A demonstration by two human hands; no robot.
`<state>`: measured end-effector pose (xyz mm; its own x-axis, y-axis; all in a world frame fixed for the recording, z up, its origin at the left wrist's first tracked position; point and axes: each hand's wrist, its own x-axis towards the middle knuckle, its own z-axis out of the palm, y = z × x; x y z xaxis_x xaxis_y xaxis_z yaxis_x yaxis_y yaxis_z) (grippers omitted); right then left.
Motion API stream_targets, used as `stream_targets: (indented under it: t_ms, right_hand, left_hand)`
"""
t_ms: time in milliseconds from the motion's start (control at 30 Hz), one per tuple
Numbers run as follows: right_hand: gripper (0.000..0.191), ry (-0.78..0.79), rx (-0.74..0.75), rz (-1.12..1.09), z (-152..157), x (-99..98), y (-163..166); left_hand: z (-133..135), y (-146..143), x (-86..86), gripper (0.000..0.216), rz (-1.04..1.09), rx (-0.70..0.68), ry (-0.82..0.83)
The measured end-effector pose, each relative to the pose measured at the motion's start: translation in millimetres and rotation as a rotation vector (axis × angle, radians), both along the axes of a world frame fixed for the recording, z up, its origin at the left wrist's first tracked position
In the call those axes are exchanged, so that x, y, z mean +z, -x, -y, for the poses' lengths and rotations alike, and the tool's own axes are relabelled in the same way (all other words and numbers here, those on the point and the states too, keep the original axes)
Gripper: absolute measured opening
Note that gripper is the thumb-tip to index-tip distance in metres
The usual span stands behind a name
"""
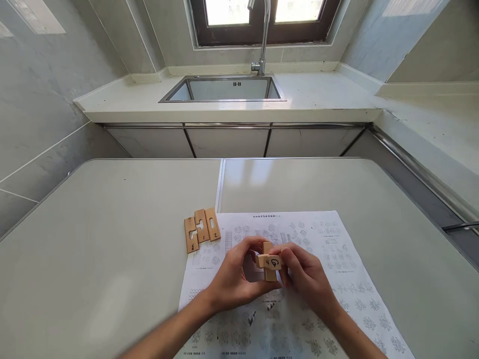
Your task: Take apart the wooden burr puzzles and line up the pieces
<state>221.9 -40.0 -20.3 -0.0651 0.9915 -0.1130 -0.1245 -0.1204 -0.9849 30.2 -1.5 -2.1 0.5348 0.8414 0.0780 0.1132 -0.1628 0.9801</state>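
Fingers [257,243] of the left hand [232,280] are wrapped about an upright wooden block [270,275], fingertips at its upper end and the thumb along its lower end, so the grasp looks firm. In the head view, the only one, the right hand [309,271] pinches the right end of a short crosspiece [265,262] that lies level across the block and carries dark handwriting on its near face. Both pieces are together between the two hands, over a printed sheet [346,284] covered in small diagrams and spread on the pale bench [112,259]. To the left, three flat wooden pieces lie side by side over the far left corner of the paper: one marked 3 [189,235] with a cut in its edge, a middle one marked 1 [204,227], also notched, and one marked 2 [213,232] with a long slot. Judging by the crossed pieces, the step in hand is fitting or adjusting the crosspiece on the block; how deeply they engage is hidden by the hands. The next move seems to call for a steady left hold while the right thumb and finger line up the crosspiece squarely and guide it without twisting, since a tilted piece could bind.
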Motion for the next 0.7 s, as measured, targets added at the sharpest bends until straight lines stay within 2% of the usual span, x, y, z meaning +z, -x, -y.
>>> stream_targets:
  t_ms: [100, 200, 333, 433, 533, 700]
  right_hand:
    - [0.046, 0.108, 0.042, -0.139, -0.4, -3.2, -2.6]
    - [0.048, 0.15, 0.053, -0.299, -1.4, -5.6, -4.0]
    - [0.042, 0.145, -0.003, -0.422, -4.4, -5.4, -4.9]
    - [0.039, 0.147, -0.039, -0.44, -7.6, -3.0, -5.5]
    - [0.038, 0.146, -0.033, -0.429, -9.4, 0.1, -6.3]
    - [0.045, 0.148, 0.001, -0.379, -8.8, 4.3, -8.2]
  left_hand:
    - [1.1, 0.1, -2.3, 0.058, -0.017, -0.005, -0.053]
    - [2.9, 0.3, -3.8, 0.06, -0.077, 0.006, -0.108]
    - [6.2, 0.4, -4.0, 0.061, -0.207, 0.112, -0.336]
    - [4.1, 4.1, -3.0, 0.058, -0.384, 0.233, -0.585]
    - [-6.5, 14.0, -1.8, 0.052, -0.595, 0.33, -0.747]
    - [-32.0, 37.2, 1.0, 0.051, -0.847, 0.433, -0.777]
